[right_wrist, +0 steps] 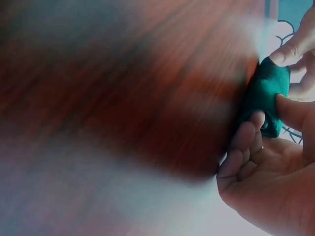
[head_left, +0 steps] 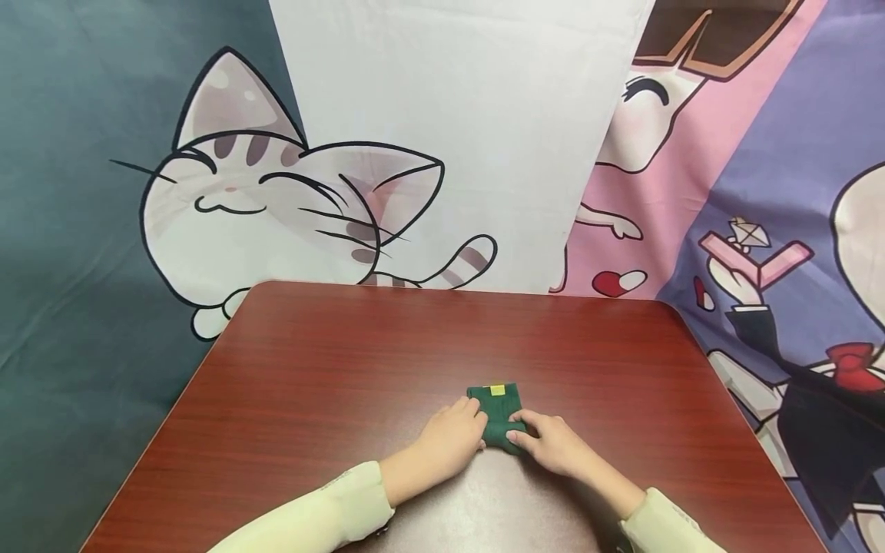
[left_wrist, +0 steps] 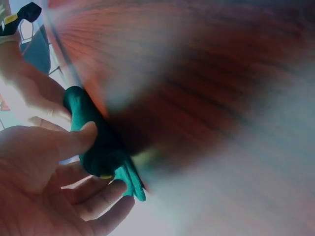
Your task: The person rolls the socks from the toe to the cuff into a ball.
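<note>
A dark green cloth (head_left: 502, 409) lies on the table, its near end rolled into a thick tube and its far part flat and folded, with a small yellow patch (head_left: 498, 390) at the far edge. My left hand (head_left: 452, 436) grips the left end of the roll, its fingers over the cloth's left side. At the right end, my right hand (head_left: 555, 443) pinches the roll between thumb and fingers. The right wrist view shows the rolled cloth (right_wrist: 267, 93) between both hands. In the left wrist view, flat folded layers (left_wrist: 132, 183) stick out below the roll.
The reddish-brown wooden table (head_left: 332, 361) has rounded far corners and a glossy surface. Behind it hangs a backdrop (head_left: 449, 92) printed with a cartoon cat and other figures. Pale sleeves (head_left: 339, 503) cover both forearms.
</note>
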Available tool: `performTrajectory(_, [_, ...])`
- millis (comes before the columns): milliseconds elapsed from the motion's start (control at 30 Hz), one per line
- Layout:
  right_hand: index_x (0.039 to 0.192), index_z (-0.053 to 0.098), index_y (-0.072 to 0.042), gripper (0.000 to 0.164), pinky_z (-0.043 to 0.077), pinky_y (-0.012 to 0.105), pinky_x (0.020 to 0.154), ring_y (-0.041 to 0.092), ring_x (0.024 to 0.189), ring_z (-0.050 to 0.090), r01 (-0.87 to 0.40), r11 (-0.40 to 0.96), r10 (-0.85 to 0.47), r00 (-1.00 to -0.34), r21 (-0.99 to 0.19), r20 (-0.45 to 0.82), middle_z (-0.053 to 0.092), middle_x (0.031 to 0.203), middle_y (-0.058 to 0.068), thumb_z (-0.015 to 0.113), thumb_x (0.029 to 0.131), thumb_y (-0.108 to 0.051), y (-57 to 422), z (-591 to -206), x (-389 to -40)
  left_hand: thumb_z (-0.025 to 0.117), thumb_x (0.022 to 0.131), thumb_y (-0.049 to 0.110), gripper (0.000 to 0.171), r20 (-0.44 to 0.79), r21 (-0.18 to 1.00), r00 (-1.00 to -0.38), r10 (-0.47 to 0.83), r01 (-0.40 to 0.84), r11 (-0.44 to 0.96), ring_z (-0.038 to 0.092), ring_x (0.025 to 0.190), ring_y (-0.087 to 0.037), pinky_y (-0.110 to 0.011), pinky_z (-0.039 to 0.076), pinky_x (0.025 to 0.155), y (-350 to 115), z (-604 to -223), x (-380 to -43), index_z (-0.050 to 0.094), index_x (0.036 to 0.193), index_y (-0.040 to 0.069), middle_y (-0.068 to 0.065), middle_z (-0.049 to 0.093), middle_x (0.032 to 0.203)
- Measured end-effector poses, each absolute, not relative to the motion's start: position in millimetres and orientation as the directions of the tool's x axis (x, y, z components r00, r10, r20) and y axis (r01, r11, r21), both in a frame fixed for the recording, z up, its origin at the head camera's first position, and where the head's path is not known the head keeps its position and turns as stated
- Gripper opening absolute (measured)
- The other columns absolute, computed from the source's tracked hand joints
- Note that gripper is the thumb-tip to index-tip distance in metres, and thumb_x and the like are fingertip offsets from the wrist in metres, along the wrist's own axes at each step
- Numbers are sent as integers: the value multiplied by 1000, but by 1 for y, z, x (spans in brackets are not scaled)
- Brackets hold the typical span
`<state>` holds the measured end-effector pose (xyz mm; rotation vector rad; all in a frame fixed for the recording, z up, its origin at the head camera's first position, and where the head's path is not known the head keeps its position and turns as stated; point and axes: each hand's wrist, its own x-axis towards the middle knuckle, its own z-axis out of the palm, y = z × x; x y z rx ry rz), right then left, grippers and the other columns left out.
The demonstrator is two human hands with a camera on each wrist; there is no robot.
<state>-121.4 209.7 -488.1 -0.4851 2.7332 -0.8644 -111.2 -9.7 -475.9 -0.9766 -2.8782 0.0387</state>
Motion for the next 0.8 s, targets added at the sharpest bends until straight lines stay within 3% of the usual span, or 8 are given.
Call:
performTrajectory(100, [113, 70, -17, 27, 53, 41, 77, 16, 91, 66, -209, 772, -360, -922, -600, -143, 73, 98, -1, 68, 96, -38, 209, -488, -123, 76, 89, 36, 31, 99, -50, -784, 613, 611, 790, 61, 91, -13, -28, 53, 70, -10, -477, -111, 68, 108, 12, 0, 64, 99])
performTrajectory(200, [109, 72, -15, 27, 53, 41, 79, 18, 93, 67, -178, 771, -345, -924, -612, -165, 74, 99, 0, 69, 95, -38, 208, -486, -125, 77, 90, 33, 34, 83, -5, -789, 608, 610, 792, 64, 91, -13, -28, 55, 70, -12, -479, -111, 63, 112, 12, 0, 67, 99])
performTrajectory(400, [103, 72, -10, 28, 51, 39, 76, 15, 88, 64, -143, 761, -341, -918, -633, -202, 73, 94, 0, 69, 95, -37, 205, -483, -128, 73, 92, 35, 37, 72, 62, -799, 597, 601, 797, 64, 98, -15, -32, 56, 76, -16, -484, -113, 59, 120, 15, 0, 70, 106])
performTrajectory(533, [95, 69, -11, 27, 45, 32, 65, 13, 74, 56, -145, 756, -357, -909, -639, -216, 65, 80, -3, 64, 98, -37, 205, -482, -128, 72, 94, 35, 30, 90, 58, -784, 615, 620, 782, 60, 99, -15, -31, 55, 78, -17, -484, -116, 62, 116, 18, 1, 67, 106])
performTrajectory(667, [107, 63, -12, 33, 41, 28, 59, 12, 67, 50, -194, 748, -408, -889, -634, -210, 58, 75, -3, 63, 99, -44, 207, -482, -125, 71, 94, 34, 26, 90, 35, -752, 653, 658, 752, 56, 99, -14, -30, 54, 76, -17, -481, -121, 64, 112, 17, 2, 62, 104])
performTrajectory(800, [123, 53, -15, 51, 47, 31, 64, 11, 74, 57, -300, 754, -453, -882, -585, -131, 64, 89, 1, 77, 88, -44, 208, -482, -119, 70, 95, 35, 26, 57, 49, -743, 667, 670, 741, 57, 102, -13, -31, 54, 79, -18, -477, -128, 66, 113, 16, 2, 63, 107])
